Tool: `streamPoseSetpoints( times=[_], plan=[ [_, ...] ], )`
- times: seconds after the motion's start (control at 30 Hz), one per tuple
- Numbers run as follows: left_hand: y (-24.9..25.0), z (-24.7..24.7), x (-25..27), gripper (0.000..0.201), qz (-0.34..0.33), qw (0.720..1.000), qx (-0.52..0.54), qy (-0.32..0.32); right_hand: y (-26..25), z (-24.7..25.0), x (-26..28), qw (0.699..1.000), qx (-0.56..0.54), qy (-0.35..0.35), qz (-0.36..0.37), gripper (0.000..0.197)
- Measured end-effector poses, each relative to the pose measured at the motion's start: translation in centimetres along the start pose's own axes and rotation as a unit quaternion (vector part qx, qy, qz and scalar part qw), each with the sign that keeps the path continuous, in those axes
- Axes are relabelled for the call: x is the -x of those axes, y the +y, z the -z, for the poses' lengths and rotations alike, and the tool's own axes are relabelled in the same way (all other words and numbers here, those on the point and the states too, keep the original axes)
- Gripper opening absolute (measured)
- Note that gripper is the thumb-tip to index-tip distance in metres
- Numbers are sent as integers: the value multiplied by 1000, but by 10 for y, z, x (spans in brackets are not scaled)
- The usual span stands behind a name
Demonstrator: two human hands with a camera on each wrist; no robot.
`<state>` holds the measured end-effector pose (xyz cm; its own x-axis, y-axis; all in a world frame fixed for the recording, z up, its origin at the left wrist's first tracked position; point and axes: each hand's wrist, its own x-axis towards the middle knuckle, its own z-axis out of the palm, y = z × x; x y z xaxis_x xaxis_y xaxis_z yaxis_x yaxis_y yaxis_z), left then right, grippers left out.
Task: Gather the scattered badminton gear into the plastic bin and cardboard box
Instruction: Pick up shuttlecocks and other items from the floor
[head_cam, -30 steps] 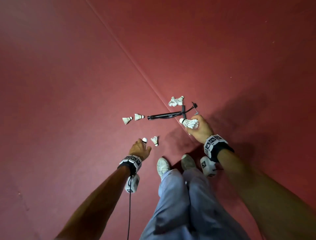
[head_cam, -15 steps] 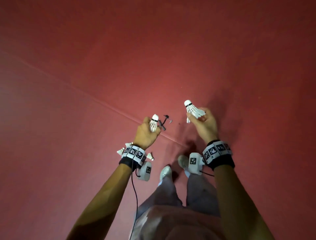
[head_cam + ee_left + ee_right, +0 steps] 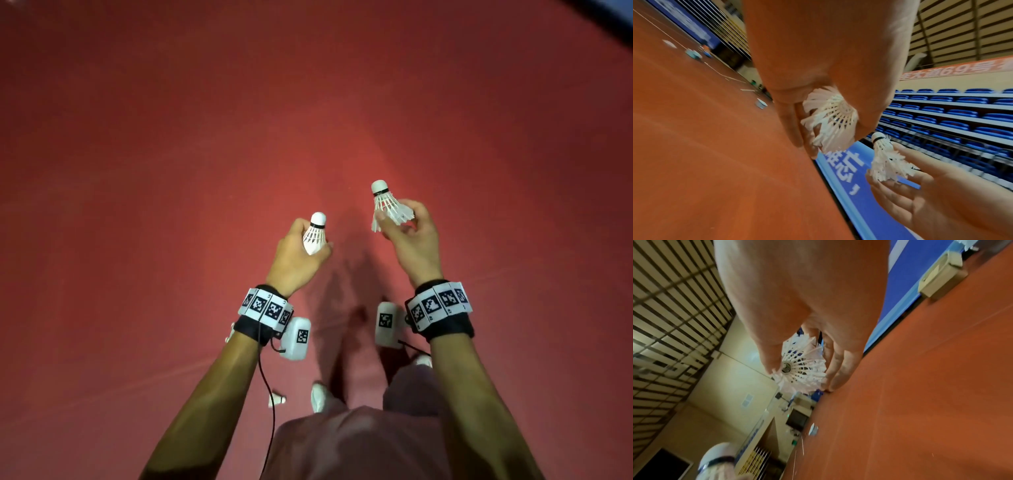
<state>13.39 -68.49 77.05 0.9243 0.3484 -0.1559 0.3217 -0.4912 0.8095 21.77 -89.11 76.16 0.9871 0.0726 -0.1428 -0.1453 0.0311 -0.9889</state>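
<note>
My left hand (image 3: pixel 312 244) grips a white feather shuttlecock (image 3: pixel 315 235) by its skirt, cork pointing up and away. The left wrist view shows that shuttlecock (image 3: pixel 832 119) held between thumb and curled fingers. My right hand (image 3: pixel 396 219) pinches a second shuttlecock (image 3: pixel 387 205) by its feathers, cork up; in the right wrist view, that shuttlecock (image 3: pixel 803 368) sits between thumb and fingers. Both hands are raised in front of me, about a hand's width apart. Another shuttlecock (image 3: pixel 276 399) lies on the red floor by my left arm. A cardboard box (image 3: pixel 941 276) stands far off at the court's edge.
Red court floor (image 3: pixel 171 205) stretches ahead. My white shoes (image 3: pixel 320 397) are below the hands. Small pale objects (image 3: pixel 761 104) lie far away on the floor. A blue banner (image 3: pixel 846 168) and blue seats (image 3: pixel 962 113) border the court.
Both hands have lifted from the floor, each carrying a shuttlecock, and risen higher. The view has swung away from the racket and loose shuttlecocks, which have dropped out of sight.
</note>
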Motion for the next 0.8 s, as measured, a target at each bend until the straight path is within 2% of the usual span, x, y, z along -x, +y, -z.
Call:
streamPoseSetpoints(
  times=[0.13,0.27,0.4,0.57,0.8],
  plan=[
    [95,-83,-33,32,-80,995,-22,-61,-30,105,-31,997,-1,62,42,40],
    [187,-176,-61,21,-120,984,-33,-128,-62,228,-60,987,40,143,55,45],
    [276,-258,-77,27,-190,968,-15,-162,-87,346,-74,969,42,236,65,46],
    [366,-356,-86,35,-260,945,-25,-196,-85,467,-78,938,11,341,54,49],
    [467,-516,-113,35,-288,917,-59,-270,-74,617,-111,895,-7,446,35,51]
  ],
)
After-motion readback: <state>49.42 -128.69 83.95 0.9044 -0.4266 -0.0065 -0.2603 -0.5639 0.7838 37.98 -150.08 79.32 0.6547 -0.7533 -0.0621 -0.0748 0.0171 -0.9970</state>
